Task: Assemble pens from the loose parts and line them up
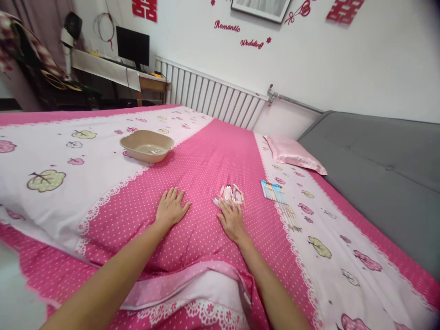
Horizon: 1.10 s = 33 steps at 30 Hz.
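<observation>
My left hand [171,206] lies flat on the pink dotted bedspread [202,233], fingers spread and holding nothing. With its fingers stretched out, my right hand [232,220] touches the near edge of a small pile of pink and white slim items [233,191], too small to name for sure. Right of the pile is a neat row of blue and orange pens [273,191]. Below that row lies a second row of pale, thin pen-like sticks [289,217]. A beige plastic basin [147,156] with a few small things inside stands beyond my left hand.
A pink pillow [294,155] rests by the grey padded headboard [374,169] on the right. White railing [213,94] runs along the bed's far side, near the wall. A desk with a black monitor [133,46] stands at the back left.
</observation>
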{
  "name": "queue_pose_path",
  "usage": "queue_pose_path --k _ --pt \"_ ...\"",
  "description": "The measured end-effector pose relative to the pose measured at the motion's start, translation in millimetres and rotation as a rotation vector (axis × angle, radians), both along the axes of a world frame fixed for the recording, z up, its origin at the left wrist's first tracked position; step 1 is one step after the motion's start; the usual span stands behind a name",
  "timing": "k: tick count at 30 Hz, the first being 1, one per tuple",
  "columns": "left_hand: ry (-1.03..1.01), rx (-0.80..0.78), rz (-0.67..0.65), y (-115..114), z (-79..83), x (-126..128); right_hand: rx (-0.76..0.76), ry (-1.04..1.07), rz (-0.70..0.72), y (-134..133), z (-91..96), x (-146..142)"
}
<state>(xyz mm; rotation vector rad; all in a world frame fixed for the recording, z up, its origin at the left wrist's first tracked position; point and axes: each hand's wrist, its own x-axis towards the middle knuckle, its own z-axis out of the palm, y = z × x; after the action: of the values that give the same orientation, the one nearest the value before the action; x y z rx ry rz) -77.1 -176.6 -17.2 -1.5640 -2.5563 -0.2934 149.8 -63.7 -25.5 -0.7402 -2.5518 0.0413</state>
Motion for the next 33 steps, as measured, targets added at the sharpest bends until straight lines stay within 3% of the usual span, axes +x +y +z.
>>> queue_pose_path --k 4,8,11,22,33 --pt "0.006 0.001 0.0 -0.5 1.2 0.5 0.016 0.237 -0.099 -2.4 0.1 1.6" --pt "0.005 -0.008 0.0 -0.5 3.3 1.3 -0.118 0.514 -0.506 4.8 -4.9 8.2" --pt "-0.008 -0.009 0.0 -0.2 4.3 1.5 -0.234 0.578 -0.673 14.0 -9.8 13.4" --pt "-0.001 -0.03 -0.006 1.1 5.5 0.6 -0.331 0.468 -0.711 13.8 -5.4 14.0" --pt "0.039 -0.02 -0.003 1.3 5.8 -1.3 -0.51 0.166 -0.639 58.0 33.7 5.4"
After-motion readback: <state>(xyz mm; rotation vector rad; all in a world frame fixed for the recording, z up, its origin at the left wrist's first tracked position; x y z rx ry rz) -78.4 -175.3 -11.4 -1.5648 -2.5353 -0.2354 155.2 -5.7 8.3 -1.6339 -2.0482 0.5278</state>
